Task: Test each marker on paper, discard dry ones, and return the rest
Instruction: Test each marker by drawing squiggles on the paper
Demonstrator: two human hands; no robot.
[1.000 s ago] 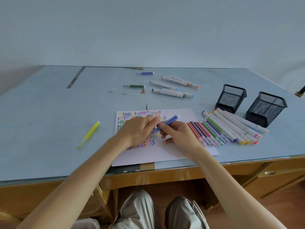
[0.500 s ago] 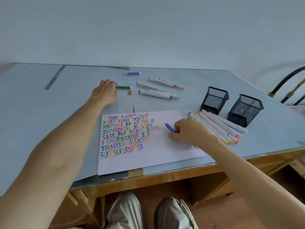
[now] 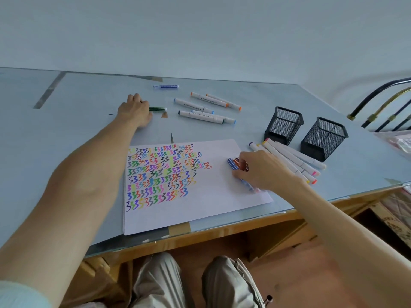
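Left hand (image 3: 135,112) grips the green marker (image 3: 157,109), its end hidden; right hand (image 3: 262,170) at 3 o'clock covers the thin markers (image 3: 235,164), grasping the blue one.

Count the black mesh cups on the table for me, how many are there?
2. One black mesh cup stands past the paper's far right corner. The other cup stands just right of it, a little nearer. Both sit behind the white markers. None seem hidden.

Rows of coloured "3" marks fill the paper (image 3: 200,210); print on the white markers (image 3: 201,115) is illegible.
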